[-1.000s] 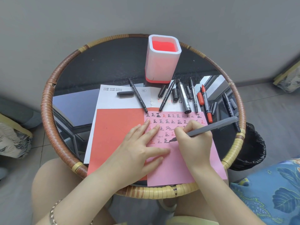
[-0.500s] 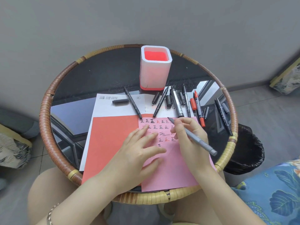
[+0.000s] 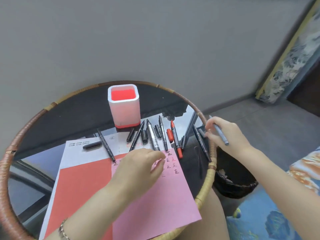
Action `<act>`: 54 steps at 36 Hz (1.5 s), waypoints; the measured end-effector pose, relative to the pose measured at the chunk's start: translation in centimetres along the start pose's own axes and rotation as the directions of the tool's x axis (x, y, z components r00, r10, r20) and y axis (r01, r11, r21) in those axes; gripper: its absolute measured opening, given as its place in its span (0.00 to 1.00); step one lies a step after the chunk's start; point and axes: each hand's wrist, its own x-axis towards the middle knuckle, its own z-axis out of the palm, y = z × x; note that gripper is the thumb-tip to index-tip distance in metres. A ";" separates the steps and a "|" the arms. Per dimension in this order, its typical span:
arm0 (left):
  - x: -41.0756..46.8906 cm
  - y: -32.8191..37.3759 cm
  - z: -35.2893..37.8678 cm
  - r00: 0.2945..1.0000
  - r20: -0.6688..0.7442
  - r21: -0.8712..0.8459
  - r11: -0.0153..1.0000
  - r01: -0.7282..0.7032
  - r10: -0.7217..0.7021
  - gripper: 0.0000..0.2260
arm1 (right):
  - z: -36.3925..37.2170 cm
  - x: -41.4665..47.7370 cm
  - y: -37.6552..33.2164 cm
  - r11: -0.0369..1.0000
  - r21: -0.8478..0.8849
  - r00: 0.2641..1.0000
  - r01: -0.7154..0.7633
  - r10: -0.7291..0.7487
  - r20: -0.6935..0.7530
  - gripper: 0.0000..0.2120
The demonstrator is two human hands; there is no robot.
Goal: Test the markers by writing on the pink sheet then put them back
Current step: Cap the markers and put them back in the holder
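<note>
Here the right hand is out past the right edge of the round glass tabletop, its grip clamped on a grey marker. The marker's long axis runs from up-left, beyond the fingertips, down-right across the back of the hand, so neither end points at the paper. Whether it is capped I cannot tell. The fingertips reach toward a small grey piece, probably a cap, lying just inside the wicker rim beside a long black marker.

The left hand rests on the pink sheet, fingers loosely curled and holding nothing, pinning the paper over the written test marks. The pink sheet lies at the near right of the tabletop, overlapping a red sheet and a white printed sheet.

The relation that matters: the white holder with the red inside stands at the far middle of the tabletop, up and to the left of the right hand, with the row of loose markers and a red marker lying between them. Those markers lie roughly parallel, far to near. The right hand is the nearer one to the cap; judging by this, capping seems the step in hand, and then the marker must travel left over the row to reach the holder.
</note>
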 end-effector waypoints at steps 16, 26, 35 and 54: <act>2.0 1.4 -0.1 0.990 -0.002 -0.157 0.977 0.141 -0.143 0.12 | 2.3 0.9 -1.6 0.975 0.188 0.990 -0.119 0.131 -0.051 0.08; 2.5 1.8 -1.2 0.928 0.126 -0.735 0.595 0.325 -0.351 0.07 | 3.5 -3.2 -10.2 0.764 0.636 0.992 0.113 -0.053 -0.113 0.12; 0.3 0.3 -2.3 0.783 0.179 -0.895 0.233 0.381 -0.596 0.08 | 6.4 -3.5 -13.7 0.799 0.541 0.964 0.263 -0.235 -0.121 0.08; -1.8 -1.1 -5.3 0.847 0.019 -0.905 0.350 0.240 -0.531 0.07 | 2.7 -3.0 -15.2 0.429 0.893 0.972 -0.137 0.231 0.038 0.17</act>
